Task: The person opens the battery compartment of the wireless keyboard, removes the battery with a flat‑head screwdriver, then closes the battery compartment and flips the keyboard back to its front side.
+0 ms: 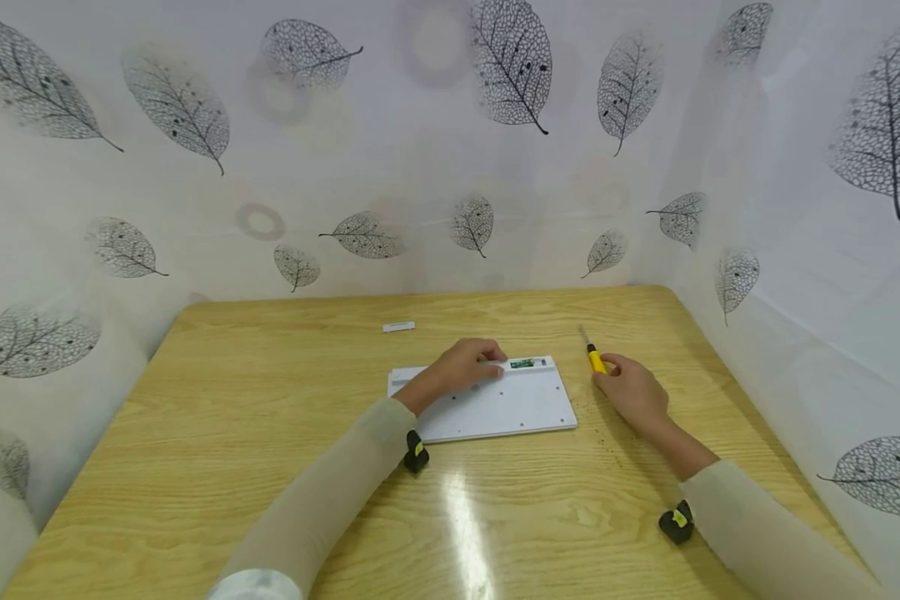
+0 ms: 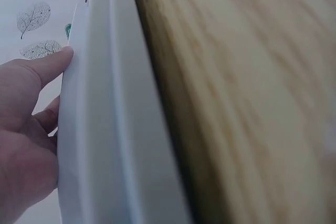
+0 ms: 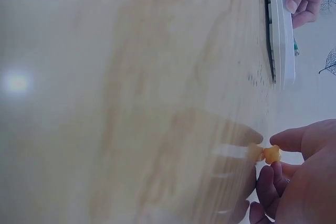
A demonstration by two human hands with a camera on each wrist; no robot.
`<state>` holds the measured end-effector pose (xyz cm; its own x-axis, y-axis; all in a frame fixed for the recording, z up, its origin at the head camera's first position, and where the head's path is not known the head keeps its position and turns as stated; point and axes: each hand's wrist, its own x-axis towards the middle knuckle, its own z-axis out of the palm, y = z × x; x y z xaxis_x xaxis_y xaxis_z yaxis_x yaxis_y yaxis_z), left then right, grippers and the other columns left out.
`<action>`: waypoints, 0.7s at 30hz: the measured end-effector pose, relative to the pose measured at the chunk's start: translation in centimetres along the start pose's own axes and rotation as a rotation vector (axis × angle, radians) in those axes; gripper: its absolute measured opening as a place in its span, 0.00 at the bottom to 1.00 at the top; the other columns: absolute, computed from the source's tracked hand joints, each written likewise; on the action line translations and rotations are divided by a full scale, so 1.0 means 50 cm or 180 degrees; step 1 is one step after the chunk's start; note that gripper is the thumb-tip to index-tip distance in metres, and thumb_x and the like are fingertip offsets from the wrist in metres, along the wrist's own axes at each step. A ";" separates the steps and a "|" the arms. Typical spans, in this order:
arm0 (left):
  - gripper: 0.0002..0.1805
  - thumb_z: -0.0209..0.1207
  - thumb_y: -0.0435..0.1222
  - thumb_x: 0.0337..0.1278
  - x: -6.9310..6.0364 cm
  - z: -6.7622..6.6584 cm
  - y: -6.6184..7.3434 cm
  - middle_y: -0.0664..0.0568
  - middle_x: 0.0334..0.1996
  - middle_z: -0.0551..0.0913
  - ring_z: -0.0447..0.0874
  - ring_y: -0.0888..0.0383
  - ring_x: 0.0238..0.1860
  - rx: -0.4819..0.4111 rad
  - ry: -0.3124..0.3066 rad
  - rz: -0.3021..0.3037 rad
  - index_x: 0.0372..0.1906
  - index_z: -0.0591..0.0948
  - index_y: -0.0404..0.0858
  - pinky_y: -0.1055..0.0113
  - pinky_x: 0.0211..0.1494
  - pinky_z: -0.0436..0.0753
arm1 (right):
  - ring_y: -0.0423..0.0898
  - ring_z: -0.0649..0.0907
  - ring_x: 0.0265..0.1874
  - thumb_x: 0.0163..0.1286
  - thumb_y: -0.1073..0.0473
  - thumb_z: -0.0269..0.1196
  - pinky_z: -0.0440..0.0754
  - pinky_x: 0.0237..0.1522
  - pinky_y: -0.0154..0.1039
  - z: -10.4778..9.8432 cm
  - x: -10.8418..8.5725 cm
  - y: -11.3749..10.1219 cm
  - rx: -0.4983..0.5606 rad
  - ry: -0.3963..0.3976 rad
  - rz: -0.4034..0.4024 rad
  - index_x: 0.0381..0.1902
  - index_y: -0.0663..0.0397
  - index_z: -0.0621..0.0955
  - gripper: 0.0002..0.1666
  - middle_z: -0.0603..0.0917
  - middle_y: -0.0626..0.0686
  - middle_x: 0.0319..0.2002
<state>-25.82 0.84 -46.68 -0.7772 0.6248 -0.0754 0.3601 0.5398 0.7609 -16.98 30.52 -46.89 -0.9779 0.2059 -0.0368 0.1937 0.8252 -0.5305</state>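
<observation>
- I find the keyboard (image 1: 521,408) underside up on the table (image 1: 232,417), right of centre.
- The left hand (image 1: 461,368) grips its far edge, thumb on the upper face, fingers curled.
- I observe a green battery (image 1: 522,363) set in the keyboard's far right part.
- The right hand (image 1: 635,393) pinches the yellow screwdriver (image 1: 596,359), tip pointing far, right of the keyboard and apart.
- I note a white strip (image 1: 398,327) beyond the keyboard, to the left.

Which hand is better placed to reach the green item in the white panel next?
Probably the left hand: it touches the white panel close to the green item; the right hand pinches a yellow-handled tool.
</observation>
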 end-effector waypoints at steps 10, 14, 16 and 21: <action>0.09 0.61 0.41 0.70 0.001 -0.001 -0.003 0.58 0.48 0.84 0.79 0.62 0.47 -0.0030 0.0016 -0.0020 0.50 0.84 0.48 0.64 0.50 0.79 | 0.49 0.78 0.29 0.71 0.50 0.58 0.69 0.25 0.37 -0.015 -0.014 0.002 -0.0072 -0.0032 -0.0022 0.67 0.59 0.75 0.31 0.83 0.61 0.45; 0.09 0.61 0.42 0.69 -0.001 -0.001 -0.002 0.59 0.47 0.84 0.79 0.62 0.46 -0.0036 0.0024 -0.0046 0.50 0.84 0.49 0.65 0.49 0.79 | 0.49 0.80 0.32 0.72 0.49 0.58 0.71 0.26 0.37 -0.019 -0.019 0.008 -0.0091 -0.0082 0.0005 0.68 0.59 0.75 0.31 0.84 0.64 0.49; 0.09 0.62 0.42 0.69 -0.002 0.000 -0.002 0.59 0.47 0.84 0.79 0.61 0.46 -0.0056 0.0034 -0.0050 0.50 0.84 0.49 0.64 0.49 0.79 | 0.49 0.81 0.33 0.72 0.48 0.58 0.72 0.26 0.37 -0.020 -0.020 0.010 -0.0086 -0.0100 0.0017 0.68 0.59 0.75 0.32 0.84 0.64 0.50; 0.09 0.62 0.41 0.69 -0.003 0.000 -0.001 0.59 0.47 0.84 0.79 0.61 0.46 -0.0095 0.0044 -0.0024 0.50 0.84 0.49 0.65 0.49 0.79 | 0.48 0.81 0.31 0.72 0.46 0.59 0.72 0.24 0.37 -0.023 -0.022 0.013 -0.0101 -0.0091 0.0005 0.68 0.60 0.74 0.33 0.84 0.64 0.48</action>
<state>-25.71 0.69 -46.72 -0.7868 0.6129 -0.0724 0.3389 0.5272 0.7792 -15.68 31.43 -46.24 -0.9793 0.1925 -0.0620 0.1972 0.8414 -0.5032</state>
